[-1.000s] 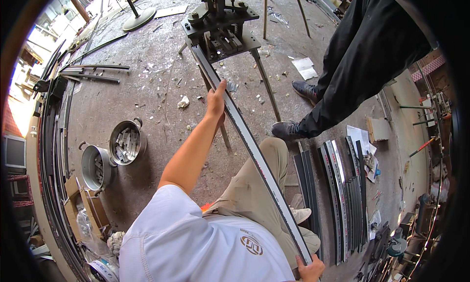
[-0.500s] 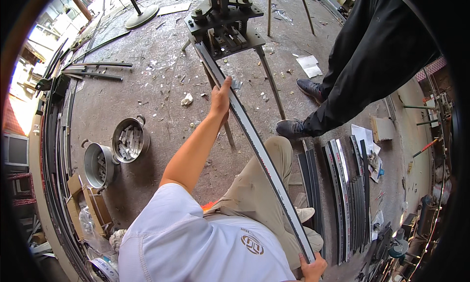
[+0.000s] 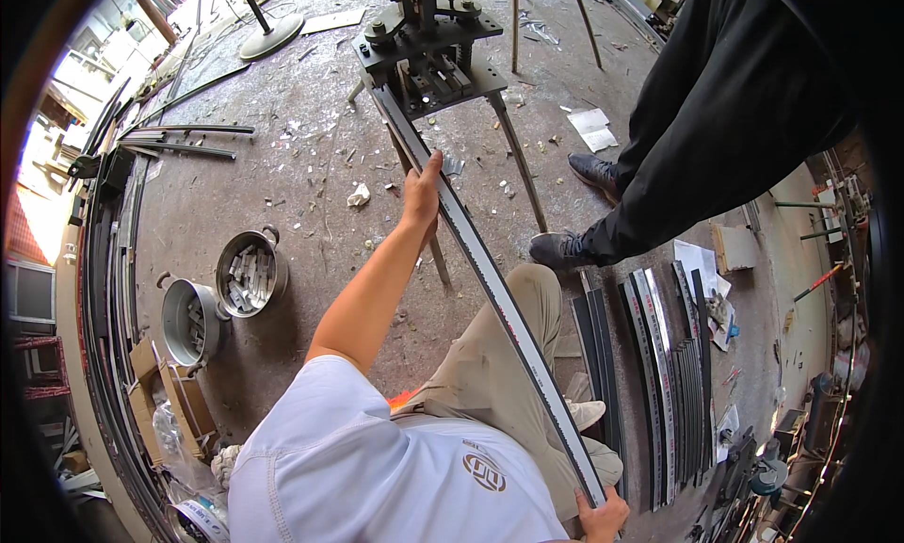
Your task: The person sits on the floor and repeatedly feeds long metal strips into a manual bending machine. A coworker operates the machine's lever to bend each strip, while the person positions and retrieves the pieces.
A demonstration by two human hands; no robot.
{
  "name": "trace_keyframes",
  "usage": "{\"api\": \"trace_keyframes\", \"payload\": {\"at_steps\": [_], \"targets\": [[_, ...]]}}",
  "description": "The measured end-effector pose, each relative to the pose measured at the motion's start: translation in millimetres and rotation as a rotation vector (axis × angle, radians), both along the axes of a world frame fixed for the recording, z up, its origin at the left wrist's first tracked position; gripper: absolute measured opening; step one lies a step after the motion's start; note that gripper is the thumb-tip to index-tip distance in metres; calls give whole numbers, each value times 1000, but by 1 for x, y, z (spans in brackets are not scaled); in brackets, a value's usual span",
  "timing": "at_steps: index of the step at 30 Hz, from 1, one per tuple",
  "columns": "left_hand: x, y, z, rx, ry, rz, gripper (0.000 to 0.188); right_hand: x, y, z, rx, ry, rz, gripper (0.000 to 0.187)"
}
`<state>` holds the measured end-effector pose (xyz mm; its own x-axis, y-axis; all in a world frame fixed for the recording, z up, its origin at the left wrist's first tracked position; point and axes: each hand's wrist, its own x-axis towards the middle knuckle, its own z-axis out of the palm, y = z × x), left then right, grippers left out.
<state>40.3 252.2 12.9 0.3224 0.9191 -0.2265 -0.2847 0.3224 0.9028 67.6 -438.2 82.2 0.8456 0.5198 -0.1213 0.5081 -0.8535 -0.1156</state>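
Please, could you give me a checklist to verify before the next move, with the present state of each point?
1. Left hand grips the long strip toward its far end: ok.
2. Right hand holds the near end: ok.
3. Far end fully seated in the black machine: cannot tell; it reaches the machine's near left side.
4. Other person's nearer shoe apart from the strip: ok.
5. Floor free of scraps: not ok.
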Motion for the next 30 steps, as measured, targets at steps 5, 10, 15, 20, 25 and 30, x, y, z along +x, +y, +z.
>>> {"api": "trace_keyframes", "payload": {"at_steps": [5, 10, 15, 20, 25, 30], "targets": [[1, -1, 2, -19, -23, 12, 36, 0, -1, -2, 8, -16, 6, 58], [4, -3, 1, -23, -40, 18, 37, -4, -3, -6, 8, -22, -1, 60], [-2, -3, 5, -43, 14, 15, 42, -1, -2, -3, -35, -22, 12, 62], [-1, 0, -2, -15, 27, 5, 43, -1, -5, -3, -28, -44, 29, 62], [-1, -2, -1, -19, -7, 30, 42, -1, -3, -1, -10, 16, 8, 61], [-3, -5, 5, -42, 15, 10, 43, -3, -1, 0, 10, -15, 17, 61]]}}
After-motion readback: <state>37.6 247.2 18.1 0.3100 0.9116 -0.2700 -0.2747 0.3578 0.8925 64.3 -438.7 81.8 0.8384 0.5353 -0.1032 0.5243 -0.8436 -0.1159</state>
